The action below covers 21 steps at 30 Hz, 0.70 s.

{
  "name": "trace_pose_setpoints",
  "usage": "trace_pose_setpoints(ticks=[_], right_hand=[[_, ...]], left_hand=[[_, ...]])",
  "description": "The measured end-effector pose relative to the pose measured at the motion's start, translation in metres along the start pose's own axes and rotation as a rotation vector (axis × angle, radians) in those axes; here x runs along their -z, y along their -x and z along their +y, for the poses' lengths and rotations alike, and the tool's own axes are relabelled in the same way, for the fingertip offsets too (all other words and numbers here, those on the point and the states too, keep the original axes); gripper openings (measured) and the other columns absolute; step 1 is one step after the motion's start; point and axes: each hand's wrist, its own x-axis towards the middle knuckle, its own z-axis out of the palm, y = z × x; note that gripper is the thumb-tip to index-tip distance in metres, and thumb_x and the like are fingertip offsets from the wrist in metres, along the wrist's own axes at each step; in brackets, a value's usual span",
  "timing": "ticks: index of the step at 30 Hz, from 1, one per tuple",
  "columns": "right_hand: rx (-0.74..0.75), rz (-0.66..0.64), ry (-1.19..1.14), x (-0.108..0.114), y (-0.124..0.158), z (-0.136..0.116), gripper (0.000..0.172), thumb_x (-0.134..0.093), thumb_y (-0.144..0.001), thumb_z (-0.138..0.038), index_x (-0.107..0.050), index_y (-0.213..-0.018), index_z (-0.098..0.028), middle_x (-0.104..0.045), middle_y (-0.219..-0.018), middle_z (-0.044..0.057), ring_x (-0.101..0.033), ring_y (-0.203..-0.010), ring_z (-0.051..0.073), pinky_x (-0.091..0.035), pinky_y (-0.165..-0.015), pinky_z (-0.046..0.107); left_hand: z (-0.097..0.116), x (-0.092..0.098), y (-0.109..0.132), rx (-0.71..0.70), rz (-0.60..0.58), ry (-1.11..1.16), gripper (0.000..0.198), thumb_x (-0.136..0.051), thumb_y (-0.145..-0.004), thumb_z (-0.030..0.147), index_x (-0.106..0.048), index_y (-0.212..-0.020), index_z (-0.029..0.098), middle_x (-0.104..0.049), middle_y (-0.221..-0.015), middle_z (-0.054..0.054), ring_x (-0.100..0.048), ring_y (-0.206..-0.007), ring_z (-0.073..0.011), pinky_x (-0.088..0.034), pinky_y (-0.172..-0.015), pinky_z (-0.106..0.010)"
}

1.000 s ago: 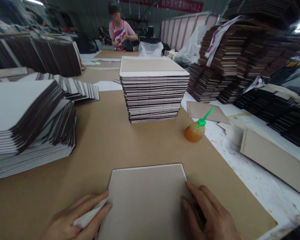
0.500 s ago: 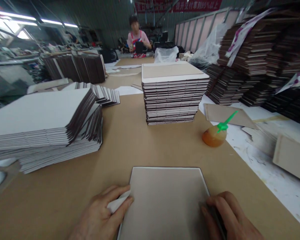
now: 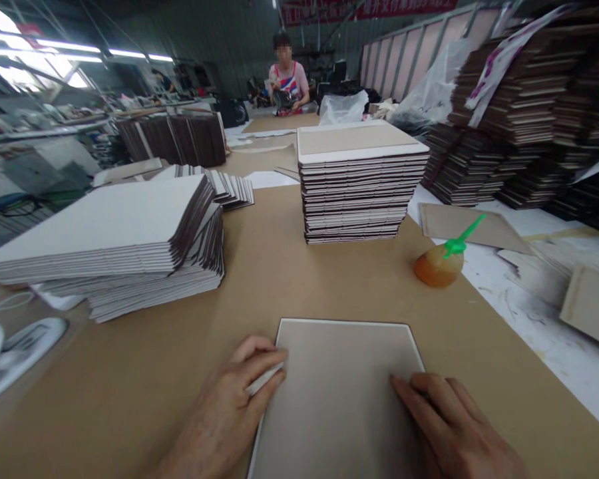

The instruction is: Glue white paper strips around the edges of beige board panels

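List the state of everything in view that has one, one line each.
Left hand: pinching a pale piece at the panel's left edge
Right hand: fingers bent, touching the panel's right side
Panel: lying flat
Middle stack: piled upright
Left stack: uneven, layers askew
Bottle: partly filled, amber below, green nozzle slanting
Plastic bag: crumpled
Ceiling lights: lit

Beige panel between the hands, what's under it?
Around the beige panel, the brown tabletop shows past its far edge and sides; what lies directly underneath is covered and can't be seen.
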Motion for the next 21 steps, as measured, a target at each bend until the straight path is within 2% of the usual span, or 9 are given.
trace_pose_setpoints(ticks=[3,6,10,12,15,17,19,20,21], right_hand=[[-0.020,-0.027,-0.017,0.010,-0.008,-0.011,0.039,-0.042,-0.082,-0.009,-0.059,-0.116,-0.018,-0.061,-0.100,0.009,-0.061,-0.088,0.020,-0.057,-0.073,0.031],[-0.087,-0.045,0.002,0.018,-0.016,-0.024,0.023,-0.046,-0.090,-0.025,-0.063,-0.105,-0.018,-0.059,-0.095,0.009,-0.059,-0.084,0.022,-0.057,-0.069,0.037],[-0.170,-0.127,0.075,0.024,-0.020,-0.036,0.035,-0.055,-0.086,-0.048,-0.063,-0.101,-0.018,-0.057,-0.095,0.010,-0.057,-0.087,0.027,-0.055,-0.069,0.042],[-0.173,-0.141,0.089,0.026,-0.018,-0.038,0.041,-0.058,-0.083,-0.051,-0.063,-0.105,-0.017,-0.057,-0.097,0.011,-0.056,-0.090,0.028,-0.055,-0.070,0.044],[-0.151,-0.125,0.057,0.028,-0.012,-0.036,0.040,-0.060,-0.084,-0.045,-0.061,-0.110,-0.015,-0.057,-0.101,0.012,-0.055,-0.093,0.027,-0.055,-0.075,0.044],[-0.140,-0.108,0.020,0.029,-0.007,-0.034,0.035,-0.060,-0.085,-0.040,-0.061,-0.109,-0.015,-0.057,-0.103,0.012,-0.055,-0.094,0.027,-0.054,-0.078,0.044],[-0.149,-0.092,-0.010,0.030,-0.003,-0.033,0.031,-0.061,-0.085,-0.037,-0.062,-0.108,-0.017,-0.057,-0.104,0.011,-0.056,-0.094,0.026,-0.054,-0.080,0.044],[-0.159,-0.088,-0.021,0.031,-0.002,-0.034,0.030,-0.062,-0.084,-0.037,-0.062,-0.107,-0.018,-0.058,-0.104,0.010,-0.056,-0.093,0.026,-0.053,-0.080,0.044],[-0.173,-0.089,-0.031,0.031,-0.001,-0.034,0.029,-0.063,-0.083,-0.037,-0.063,-0.105,-0.019,-0.058,-0.103,0.010,-0.056,-0.093,0.026,-0.053,-0.080,0.044]], left_hand=[[-0.003,0.000,0.002,-0.109,-0.070,-0.012,0.031,-0.043,-0.090,0.018,-0.067,-0.106,0.029,-0.060,-0.114,-0.001,-0.061,-0.102,-0.0157,-0.046,-0.091,-0.027],[0.001,0.001,0.004,-0.145,-0.086,-0.095,0.029,-0.045,-0.089,0.018,-0.067,-0.105,0.027,-0.062,-0.113,-0.002,-0.063,-0.098,-0.0160,-0.048,-0.087,-0.027],[0.011,-0.001,0.006,-0.123,-0.054,-0.225,0.022,-0.058,-0.086,0.040,-0.067,-0.098,0.025,-0.061,-0.110,-0.003,-0.064,-0.092,-0.0199,-0.049,-0.086,-0.034],[0.014,-0.002,0.007,-0.107,-0.067,-0.266,0.029,-0.062,-0.083,0.047,-0.065,-0.100,0.023,-0.059,-0.113,-0.004,-0.063,-0.092,-0.0218,-0.048,-0.088,-0.038],[0.017,-0.002,0.010,-0.107,-0.097,-0.289,0.031,-0.061,-0.083,0.047,-0.061,-0.101,0.022,-0.057,-0.117,-0.005,-0.064,-0.089,-0.0211,-0.048,-0.087,-0.038],[0.023,-0.001,0.014,-0.116,-0.114,-0.316,0.022,-0.057,-0.086,0.043,-0.059,-0.092,0.021,-0.057,-0.117,-0.004,-0.065,-0.084,-0.0194,-0.050,-0.082,-0.037],[0.033,-0.002,0.021,-0.148,-0.141,-0.377,0.009,-0.051,-0.089,0.027,-0.055,-0.084,0.021,-0.059,-0.114,-0.003,-0.065,-0.081,-0.0192,-0.052,-0.077,-0.036],[0.039,-0.004,0.024,-0.182,-0.165,-0.410,0.007,-0.048,-0.086,0.018,-0.053,-0.083,0.021,-0.060,-0.112,-0.002,-0.065,-0.081,-0.0195,-0.053,-0.075,-0.035],[0.045,-0.007,0.028,-0.230,-0.189,-0.436,0.014,-0.046,-0.081,0.009,-0.052,-0.085,0.022,-0.060,-0.114,-0.002,-0.066,-0.084,-0.0200,-0.054,-0.075,-0.036]])
